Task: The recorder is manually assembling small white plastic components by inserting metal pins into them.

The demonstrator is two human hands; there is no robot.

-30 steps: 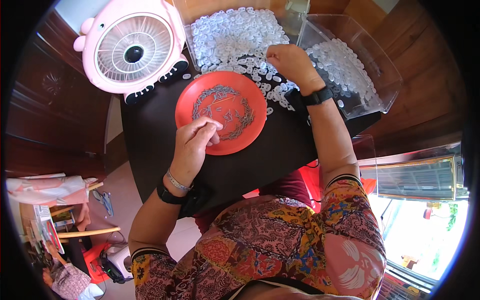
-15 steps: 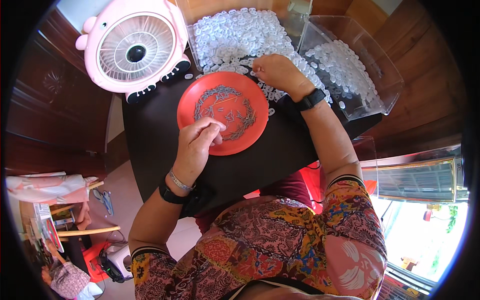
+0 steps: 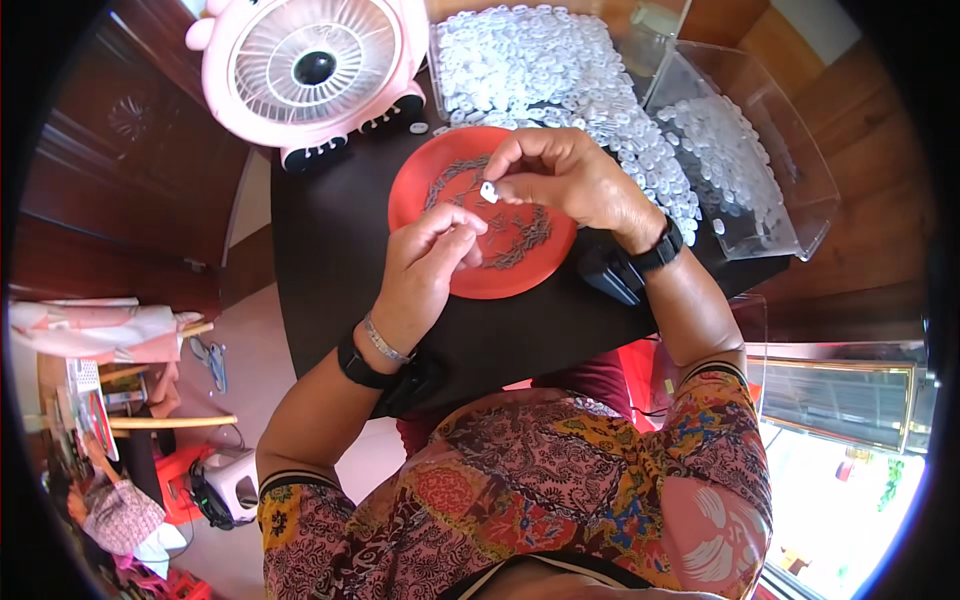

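Observation:
Between the thumb and forefinger of my right hand [image 3: 590, 185] is a small white oval plastic piece with holes [image 3: 489, 191]. My left hand [image 3: 425, 262] is close below it, thumb and fingertips pinched together; whatever they hold is too small to make out. Both hands are above a red round plate [image 3: 404, 195]. Small grey metal pins [image 3: 530, 237] lie on the plate in a rough ring, partly hidden by my hands. Beyond the plate, a heap of similar white plastic pieces [image 3: 530, 60] spreads across the dark table [image 3: 330, 250].
A pink animal-shaped fan [image 3: 222, 75] stands at the far left of the table. At the right, a clear plastic bin [image 3: 800, 215] contains more white pieces. Beyond the table's left side are slippers [image 3: 215, 365] on the floor and another person [image 3: 125, 515].
My right hand has come from the heap back over the plate, now with a white plastic piece in its fingertips. My left hand stays pinched over the plate. The view has shifted slightly.

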